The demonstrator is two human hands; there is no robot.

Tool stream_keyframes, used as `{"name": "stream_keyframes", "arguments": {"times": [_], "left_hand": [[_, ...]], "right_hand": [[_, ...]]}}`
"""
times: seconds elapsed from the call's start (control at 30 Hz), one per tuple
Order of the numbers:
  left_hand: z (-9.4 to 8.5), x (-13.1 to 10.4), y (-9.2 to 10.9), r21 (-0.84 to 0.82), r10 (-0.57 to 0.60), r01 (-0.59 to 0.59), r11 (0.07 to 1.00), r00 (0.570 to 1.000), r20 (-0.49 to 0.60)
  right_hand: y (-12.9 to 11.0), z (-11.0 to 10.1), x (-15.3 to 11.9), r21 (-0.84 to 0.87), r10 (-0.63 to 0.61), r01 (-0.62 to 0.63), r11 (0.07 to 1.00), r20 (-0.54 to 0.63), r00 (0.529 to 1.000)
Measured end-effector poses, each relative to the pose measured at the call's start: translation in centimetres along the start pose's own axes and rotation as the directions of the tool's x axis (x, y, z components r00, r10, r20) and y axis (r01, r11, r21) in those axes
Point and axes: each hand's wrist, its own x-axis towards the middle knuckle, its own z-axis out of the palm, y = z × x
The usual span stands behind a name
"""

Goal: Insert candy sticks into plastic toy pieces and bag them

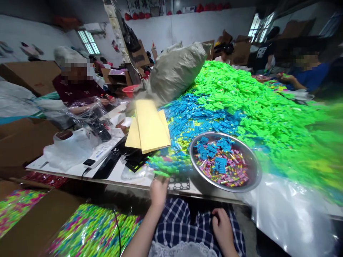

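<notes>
At the table's near edge is my left hand point(158, 191), its fingers curled at the near end of a blurred group of green and blue plastic pieces point(171, 164). What those fingers grip, if anything, cannot be made out. Beside it lies a dark plate with hexagonal holes point(179, 183). My right hand point(222, 223) rests over my lap on checked blue cloth point(174, 217), loosely bent, the thumb apart, nothing visible in it. To the right of my left hand, a metal bowl point(255, 175) holds small pink and yellow pieces with several blue pieces on top.
A big heap of green pieces point(241, 85) and blue pieces point(184, 114) covers the table behind the bowl. Yellow card sheets point(151, 128), a white sack point(177, 71) and a power strip point(103, 151) stand left. Clear plastic bags point(289, 210) hang right. Co-workers sit around.
</notes>
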Motion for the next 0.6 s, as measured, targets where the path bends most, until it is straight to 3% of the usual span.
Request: {"name": "stream_keyframes", "arguments": {"times": [0.6], "left_hand": [[0.76,0.73,-0.42,0.244,0.106,-0.123,0.962,0.991,0.081]], "right_hand": [[-0.57,-0.36,0.16,-0.016,-0.017,0.017,1.000,0.041,0.999]]}}
